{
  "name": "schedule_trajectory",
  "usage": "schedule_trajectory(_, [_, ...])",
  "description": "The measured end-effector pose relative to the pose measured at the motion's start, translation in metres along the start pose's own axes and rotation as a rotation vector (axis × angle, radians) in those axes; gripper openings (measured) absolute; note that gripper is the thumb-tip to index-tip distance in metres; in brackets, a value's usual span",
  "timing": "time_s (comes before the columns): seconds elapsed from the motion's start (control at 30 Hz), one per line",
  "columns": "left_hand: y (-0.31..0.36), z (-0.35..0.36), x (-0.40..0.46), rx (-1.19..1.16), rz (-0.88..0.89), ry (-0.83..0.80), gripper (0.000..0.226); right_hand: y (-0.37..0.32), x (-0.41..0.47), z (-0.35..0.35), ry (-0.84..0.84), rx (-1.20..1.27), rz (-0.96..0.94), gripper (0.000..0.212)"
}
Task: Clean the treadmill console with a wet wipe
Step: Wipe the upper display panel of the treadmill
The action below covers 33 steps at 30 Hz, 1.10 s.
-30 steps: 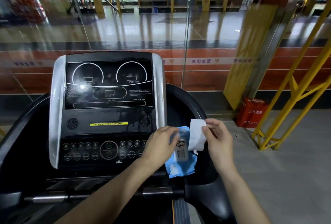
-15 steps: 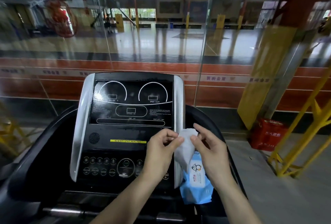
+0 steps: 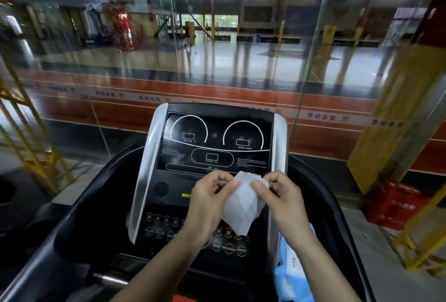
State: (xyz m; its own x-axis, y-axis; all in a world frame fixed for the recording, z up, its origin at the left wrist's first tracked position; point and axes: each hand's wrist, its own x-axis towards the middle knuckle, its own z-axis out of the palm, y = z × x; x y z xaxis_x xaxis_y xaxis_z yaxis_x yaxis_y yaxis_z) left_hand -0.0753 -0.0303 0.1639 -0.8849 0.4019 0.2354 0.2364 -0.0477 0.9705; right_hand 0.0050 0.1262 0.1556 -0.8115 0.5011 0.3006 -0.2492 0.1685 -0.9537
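Treadmill console [image 3: 212, 147]: black display panel with silver side rails, upright ahead of the person, centre of view. Dark handlebar frame [image 3: 79, 205] curves round the console on both sides. Glass wall behind the console; red crate [image 3: 395, 205] on the floor well to the console's right.

Blue wipe pack [image 3: 293, 275] lies just right of the console's lower edge, partly hidden by the right forearm; what it rests on appears to be the frame's side tray, but the view is blurred there.

Wet wipe [image 3: 242, 207]: white, partly unfolded, hanging in front of the console's lower half, above the button rows.

Left hand [image 3: 207, 201]: grip pinched on the wipe's upper left edge. Right hand [image 3: 281, 199]: grip pinched on its upper right edge. The wipe is not touching the console.
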Motion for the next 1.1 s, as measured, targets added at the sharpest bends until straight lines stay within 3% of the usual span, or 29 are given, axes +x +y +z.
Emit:
schedule_trajectory(0.13, [-0.008, -0.031, 0.02, 0.006, -0.014, 0.03, 0.009, 0.002, 0.02, 0.029, -0.037, -0.011, 0.007, 0.011])
schedule_trajectory(0.4, [-0.026, -0.09, 0.061, 0.035, -0.009, -0.037, 0.022, 0.004, 0.056, 0.087, 0.063, -0.048, 0.003, 0.036])
schedule_trajectory(0.53, [-0.028, -0.112, 0.083, -0.018, -0.01, 0.016, 0.02, 0.001, 0.061, 0.109, -0.094, -0.154, 0.014, 0.042])
schedule_trajectory(0.67, [-0.023, -0.129, 0.098, -0.071, -0.028, 0.066, 0.006, 0.004, 0.064, 0.134, -0.182, -0.466, -0.05, 0.057])
schedule_trajectory(0.8, [-0.024, -0.152, 0.109, -0.06, -0.059, -0.022, 0.015, 0.008, 0.071, 0.155, -0.064, -0.578, -0.113, 0.039])
schedule_trajectory(0.93, [-0.026, -0.175, 0.117, -0.011, -0.061, -0.208, 0.024, 0.009, 0.076, 0.163, -0.033, -0.515, -0.091, 0.012])
schedule_trajectory(1.03, [-0.029, -0.186, 0.121, 0.051, 0.013, -0.241, 0.018, 0.003, 0.075, 0.172, -0.069, -0.603, -0.117, 0.008])
schedule_trajectory(1.1, [-0.034, -0.19, 0.125, 0.088, 0.053, -0.242, 0.017, 0.002, 0.075, 0.179, -0.064, -0.518, -0.106, 0.01])
